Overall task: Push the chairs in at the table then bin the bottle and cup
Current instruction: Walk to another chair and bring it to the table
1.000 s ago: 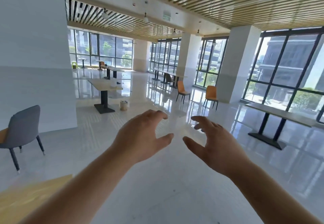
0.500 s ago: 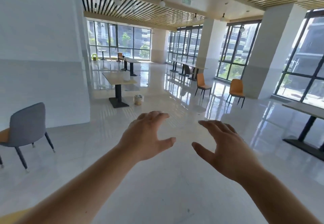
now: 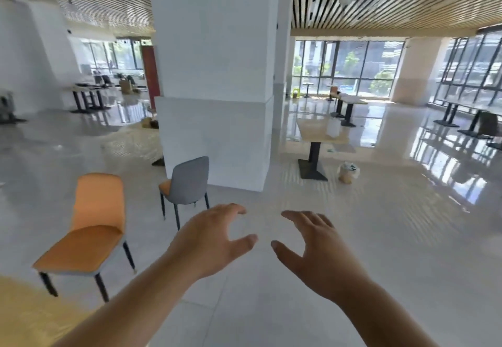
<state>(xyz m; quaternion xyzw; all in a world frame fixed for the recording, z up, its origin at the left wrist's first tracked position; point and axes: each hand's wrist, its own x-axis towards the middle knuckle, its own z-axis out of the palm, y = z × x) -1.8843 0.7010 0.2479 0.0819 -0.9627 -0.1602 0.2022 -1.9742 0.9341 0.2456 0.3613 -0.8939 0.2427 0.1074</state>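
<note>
Chairs: orange chair point(image 3: 89, 227) at my lower left, grey chair point(image 3: 187, 183) beyond it by white pillar point(image 3: 214, 75). My left hand point(image 3: 209, 240) and right hand point(image 3: 317, 249) spread, empty, over floor.

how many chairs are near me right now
2 nearby: an orange chair at lower left beside the wooden table corner, and a grey chair in front of the white pillar. Farther tables may have others, too blurred to count.
</note>
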